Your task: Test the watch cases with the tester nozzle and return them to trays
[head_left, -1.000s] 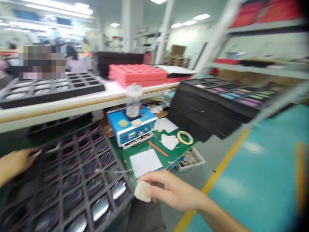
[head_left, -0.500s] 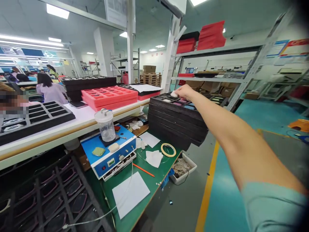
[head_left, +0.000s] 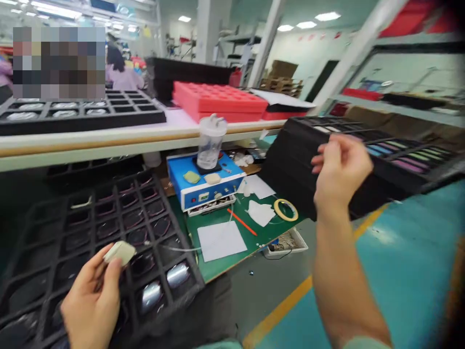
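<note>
My left hand (head_left: 92,295) pinches a small pale cream pad (head_left: 121,253) between thumb and fingers. It is held over a black compartment tray (head_left: 119,213) with dark-rimmed lens-like pieces in its cells. Two shiny lenses (head_left: 178,275) lie in cells at the tray's near right. My right hand (head_left: 341,167) is raised in front of a stack of black foam trays (head_left: 290,165), its fingers curled inward. What those fingers hold, if anything, is hidden. White, blue, green and pink pieces (head_left: 410,165) lie in cells of the top trays.
A blue machine (head_left: 189,194) bearing a clear jar (head_left: 209,145) stands on the green bench (head_left: 214,270). White paper (head_left: 222,241), an orange stick (head_left: 242,223) and a tape roll (head_left: 286,210) lie there. Red foam trays (head_left: 218,104) rest on the white shelf above. People work at far left.
The view has swung left and down. My right hand has drawn back from the tray stack, and the white piece it pinched no longer shows. My left hand has come into view with the cream pad.
</note>
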Demonstrator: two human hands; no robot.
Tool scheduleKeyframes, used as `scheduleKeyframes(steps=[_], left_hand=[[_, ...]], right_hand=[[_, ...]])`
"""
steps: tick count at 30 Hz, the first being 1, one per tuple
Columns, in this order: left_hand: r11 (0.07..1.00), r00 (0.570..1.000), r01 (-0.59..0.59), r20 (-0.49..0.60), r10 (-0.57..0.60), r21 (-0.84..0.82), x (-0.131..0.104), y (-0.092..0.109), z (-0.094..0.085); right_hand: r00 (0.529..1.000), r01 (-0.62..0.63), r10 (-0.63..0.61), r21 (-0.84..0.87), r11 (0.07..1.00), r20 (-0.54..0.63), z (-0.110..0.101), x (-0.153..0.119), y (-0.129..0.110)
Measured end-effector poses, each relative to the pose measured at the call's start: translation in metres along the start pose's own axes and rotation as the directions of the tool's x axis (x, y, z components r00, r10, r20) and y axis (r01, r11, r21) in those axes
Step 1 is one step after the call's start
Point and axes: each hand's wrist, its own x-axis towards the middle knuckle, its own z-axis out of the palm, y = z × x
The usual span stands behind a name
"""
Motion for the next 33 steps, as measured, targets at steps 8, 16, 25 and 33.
scheduleKeyframes(steps=[8,16,25,33], left_hand=[[0.935,0.967,0.247,0.127,-0.221,-0.256,-0.017,-0.017,-0.007],[0.916,0.969,0.247,0.080,-0.234,-0.316,-0.027,-0.018,-0.011],[0.793,0.952,0.303,0.127,-0.279,-0.529,-0.038,-0.012,0.008],[0.831,0.949,0.311,0.196,-0.247,-0.461,-0.041,-0.015,0.011]], right_hand=[[0.350,-0.935,0.437,0.337,0.111,0.829,0.026,-0.248,-0.059],[0.138,-0.987,0.128,0.147,-0.064,0.982,0.035,-0.262,-0.114],[0.566,-0.774,0.019,0.523,0.357,0.824,0.056,-0.315,-0.121],[0.734,-0.593,0.006,0.637,0.493,0.679,0.058,-0.327,-0.117]])
